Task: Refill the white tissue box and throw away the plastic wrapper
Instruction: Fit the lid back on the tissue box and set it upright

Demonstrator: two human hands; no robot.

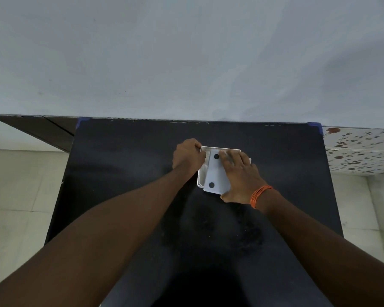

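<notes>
- While both arms reach fwd over the dark table (129, 173), the white tissue box (201, 180) sits near the table's middle, between the two hands.
- Far left: pale tiled floor (20, 196) beside the table; a dark brown panel (42, 129) runs along the wall base.
- Left hand (187, 157): knuckles up, fingers curled at the box's far-left corner. Fingertips are tucked out of sight by the rim, so can't tell if they pinch the rim or sth inside. The box's left wall lies just right of and below this hand.
- Just right of the left hand's fingers, a strip of pale crinkly material (205, 165) shows inside the box; tissue or wrapper, can't tell.
- Flat white panel w/ two black dots (215, 173) lies tilted across the open box, its near edge overhanging the box's near rim. One dot sits by the right fingertips, the other nearer the thumb.
- Right hand (239, 176): fingers (227, 159) spread flat and fairly wide on the panel's far-right part, pressing on top; thumb (225, 197) hooked at the panel's near-right corner. So the panel is held between fingers and thumb.
- Orange thread band (259, 196) on the right wrist.
- Far right: floral-patterned surface (361, 149) past the table edge.
</notes>
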